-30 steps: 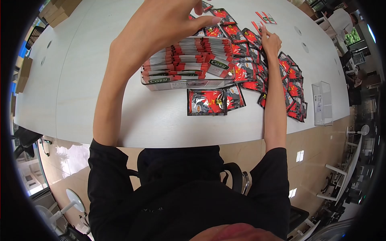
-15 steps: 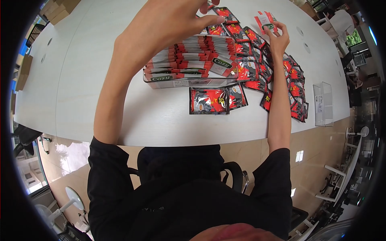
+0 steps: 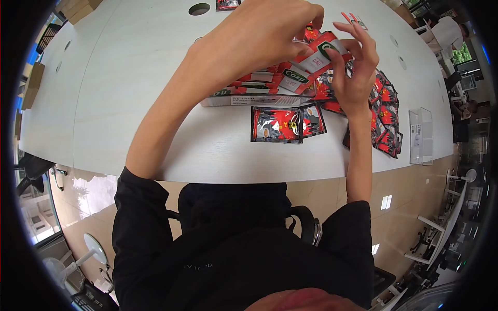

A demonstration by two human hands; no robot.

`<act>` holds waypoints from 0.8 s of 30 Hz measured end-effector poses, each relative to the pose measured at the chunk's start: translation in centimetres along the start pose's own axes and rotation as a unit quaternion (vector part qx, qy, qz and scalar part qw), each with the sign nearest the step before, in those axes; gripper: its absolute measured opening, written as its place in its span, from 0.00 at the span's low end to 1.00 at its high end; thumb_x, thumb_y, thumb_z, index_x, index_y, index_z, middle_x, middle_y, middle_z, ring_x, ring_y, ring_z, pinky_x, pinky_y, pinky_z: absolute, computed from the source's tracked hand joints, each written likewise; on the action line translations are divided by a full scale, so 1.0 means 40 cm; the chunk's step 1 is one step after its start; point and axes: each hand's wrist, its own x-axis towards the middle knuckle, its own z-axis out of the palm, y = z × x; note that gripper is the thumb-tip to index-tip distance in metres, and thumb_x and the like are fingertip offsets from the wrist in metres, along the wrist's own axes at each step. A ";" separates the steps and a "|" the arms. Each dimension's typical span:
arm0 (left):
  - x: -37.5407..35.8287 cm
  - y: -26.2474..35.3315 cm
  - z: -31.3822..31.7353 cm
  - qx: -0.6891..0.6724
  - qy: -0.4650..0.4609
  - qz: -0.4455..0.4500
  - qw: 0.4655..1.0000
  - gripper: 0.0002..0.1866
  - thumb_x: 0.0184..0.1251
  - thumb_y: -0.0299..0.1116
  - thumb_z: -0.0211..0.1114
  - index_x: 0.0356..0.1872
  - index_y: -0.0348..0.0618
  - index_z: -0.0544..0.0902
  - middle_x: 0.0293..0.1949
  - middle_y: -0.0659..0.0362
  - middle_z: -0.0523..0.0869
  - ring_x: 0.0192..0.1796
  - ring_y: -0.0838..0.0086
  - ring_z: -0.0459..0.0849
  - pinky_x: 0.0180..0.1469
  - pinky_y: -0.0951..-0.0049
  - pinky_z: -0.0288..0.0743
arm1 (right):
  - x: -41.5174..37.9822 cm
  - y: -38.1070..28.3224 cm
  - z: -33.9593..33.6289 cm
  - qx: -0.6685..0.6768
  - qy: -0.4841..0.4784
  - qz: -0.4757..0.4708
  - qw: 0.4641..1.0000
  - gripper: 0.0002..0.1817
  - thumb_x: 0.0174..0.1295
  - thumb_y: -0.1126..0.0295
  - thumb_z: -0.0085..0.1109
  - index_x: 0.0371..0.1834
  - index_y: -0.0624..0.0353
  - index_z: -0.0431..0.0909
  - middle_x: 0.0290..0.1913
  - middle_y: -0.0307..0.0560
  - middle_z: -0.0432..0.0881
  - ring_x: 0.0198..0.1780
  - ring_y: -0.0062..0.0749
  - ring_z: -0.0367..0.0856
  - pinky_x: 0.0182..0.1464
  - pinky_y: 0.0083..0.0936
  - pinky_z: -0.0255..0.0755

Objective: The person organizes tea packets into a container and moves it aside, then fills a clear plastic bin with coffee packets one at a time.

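Note:
A red and white Cozy sachet (image 3: 317, 61) is held up, tilted, between my two hands. My left hand (image 3: 282, 36) reaches across from the left, its thumb and fingers closed on the sachet's left end. At the right end, my right hand (image 3: 358, 70) pinches it with the thumb in front, while the index finger sticks out above. Just below is a clear plastic box (image 3: 259, 100) with rows of Cozy sachets (image 3: 294, 79), partly covered by my left hand and forearm.
Two black and red sachets (image 3: 277, 124) lie in front of the box. More black and red sachets (image 3: 386, 114) spread beyond my right forearm. Another red and white sachet (image 3: 355, 20) lies behind my right hand. At the right stands a clear divided tray (image 3: 421, 137).
My left hand has moved right and closed on a sachet. My right hand has come down and inward to meet it. A red and white sachet now shows on the table behind.

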 end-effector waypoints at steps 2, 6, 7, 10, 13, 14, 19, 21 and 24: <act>-0.007 0.009 0.003 0.008 0.005 -0.025 1.000 0.22 0.62 0.37 0.77 0.57 0.46 0.83 0.42 0.59 0.89 0.48 0.62 0.85 0.54 0.58 0.80 | -0.010 -0.003 0.017 0.017 0.003 -0.018 1.000 0.39 0.60 0.86 0.69 0.75 0.57 0.62 0.62 0.53 0.80 0.39 0.31 0.84 0.42 0.25 0.82; -0.012 0.007 -0.005 0.014 -0.004 -0.038 0.999 0.28 0.59 0.35 0.79 0.62 0.48 0.81 0.40 0.60 0.90 0.49 0.64 0.85 0.52 0.60 0.81 | -0.015 -0.021 0.025 0.042 -0.025 -0.044 0.998 0.41 0.57 0.84 0.73 0.74 0.56 0.64 0.59 0.52 0.82 0.41 0.35 0.87 0.43 0.27 0.83; -0.014 0.005 -0.003 0.011 0.000 -0.037 0.999 0.29 0.58 0.34 0.79 0.62 0.49 0.81 0.39 0.60 0.90 0.49 0.64 0.85 0.52 0.60 0.81 | -0.016 -0.024 0.027 0.045 -0.035 -0.044 0.997 0.42 0.56 0.83 0.74 0.74 0.55 0.65 0.57 0.51 0.83 0.42 0.36 0.87 0.43 0.27 0.83; -0.013 -0.010 0.018 0.033 0.018 -0.010 0.999 0.31 0.56 0.32 0.80 0.63 0.49 0.80 0.39 0.60 0.90 0.49 0.63 0.85 0.52 0.61 0.81 | -0.017 -0.023 0.027 0.036 -0.038 -0.043 0.998 0.41 0.55 0.81 0.76 0.73 0.53 0.68 0.53 0.46 0.86 0.43 0.33 0.87 0.47 0.30 0.80; -0.011 -0.002 0.017 0.010 -0.017 -0.025 0.999 0.30 0.56 0.31 0.80 0.62 0.48 0.80 0.39 0.60 0.89 0.49 0.63 0.85 0.52 0.60 0.80 | -0.017 -0.016 0.020 0.009 -0.049 -0.058 0.997 0.41 0.54 0.79 0.78 0.72 0.53 0.70 0.50 0.41 0.87 0.44 0.31 0.87 0.51 0.32 0.77; -0.010 0.000 0.015 0.010 -0.017 -0.024 1.000 0.30 0.56 0.31 0.80 0.62 0.48 0.80 0.39 0.60 0.89 0.49 0.63 0.85 0.52 0.60 0.80 | -0.016 -0.013 0.019 -0.004 -0.052 -0.074 0.996 0.40 0.53 0.78 0.78 0.71 0.52 0.71 0.49 0.38 0.88 0.45 0.31 0.86 0.52 0.33 0.75; -0.011 0.002 0.008 0.002 -0.022 -0.023 0.999 0.29 0.56 0.30 0.79 0.61 0.48 0.80 0.38 0.60 0.89 0.48 0.63 0.85 0.51 0.59 0.80 | -0.013 -0.004 0.002 -0.014 -0.056 -0.067 0.996 0.37 0.54 0.74 0.79 0.70 0.53 0.73 0.47 0.36 0.88 0.45 0.30 0.85 0.52 0.32 0.73; -0.015 -0.001 0.009 0.014 -0.017 -0.021 1.000 0.27 0.58 0.31 0.78 0.60 0.49 0.81 0.38 0.60 0.89 0.48 0.63 0.85 0.50 0.59 0.80 | -0.012 0.000 -0.011 -0.023 -0.059 -0.073 0.995 0.37 0.54 0.71 0.80 0.69 0.53 0.74 0.49 0.38 0.87 0.45 0.30 0.85 0.51 0.32 0.73; -0.017 -0.003 0.001 0.036 0.002 -0.019 0.999 0.24 0.61 0.34 0.77 0.59 0.49 0.82 0.38 0.60 0.89 0.49 0.64 0.86 0.50 0.59 0.80 | 0.004 -0.028 -0.035 0.038 -0.103 0.015 0.994 0.43 0.50 0.67 0.83 0.72 0.53 0.71 0.56 0.44 0.84 0.53 0.33 0.82 0.57 0.34 0.73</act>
